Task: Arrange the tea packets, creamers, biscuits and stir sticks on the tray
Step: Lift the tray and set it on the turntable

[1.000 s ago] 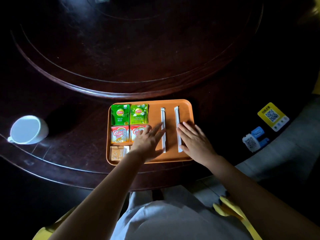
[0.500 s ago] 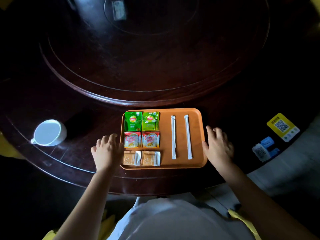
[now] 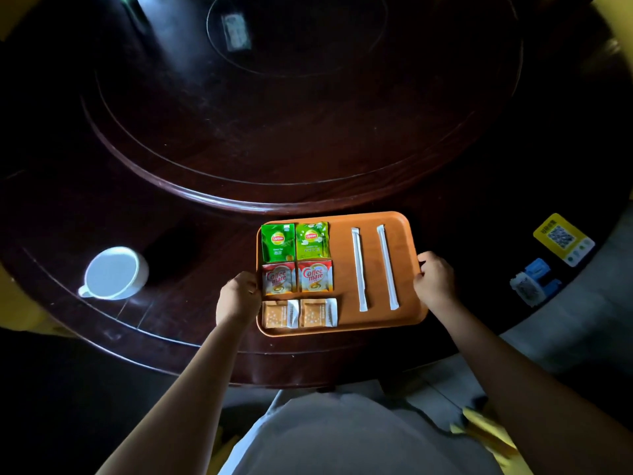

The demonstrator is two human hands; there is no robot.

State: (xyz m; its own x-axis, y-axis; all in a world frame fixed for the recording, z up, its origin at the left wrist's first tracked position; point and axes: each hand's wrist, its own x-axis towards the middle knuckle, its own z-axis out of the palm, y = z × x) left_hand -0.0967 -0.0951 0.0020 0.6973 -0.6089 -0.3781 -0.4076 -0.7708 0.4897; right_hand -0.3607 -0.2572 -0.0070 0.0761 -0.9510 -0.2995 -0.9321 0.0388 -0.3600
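An orange tray (image 3: pixel 342 231) sits near the front edge of the dark round table. On its left side lie two green tea packets (image 3: pixel 294 242), below them two red creamer packets (image 3: pixel 297 277), and nearest me two biscuit packs (image 3: pixel 298 313). Two white wrapped stir sticks (image 3: pixel 373 267) lie side by side on the right half. My left hand (image 3: pixel 238 296) grips the tray's left rim. My right hand (image 3: pixel 434 281) grips its right rim.
A white cup (image 3: pixel 111 273) stands on the table to the left. A yellow QR-code card (image 3: pixel 562 238) and a blue and white tag (image 3: pixel 534 282) lie to the right. A raised turntable (image 3: pixel 301 108) fills the table's middle behind the tray.
Both hands left the items on the tray, moved out to its two sides, and closed on the rims. The view has shifted.
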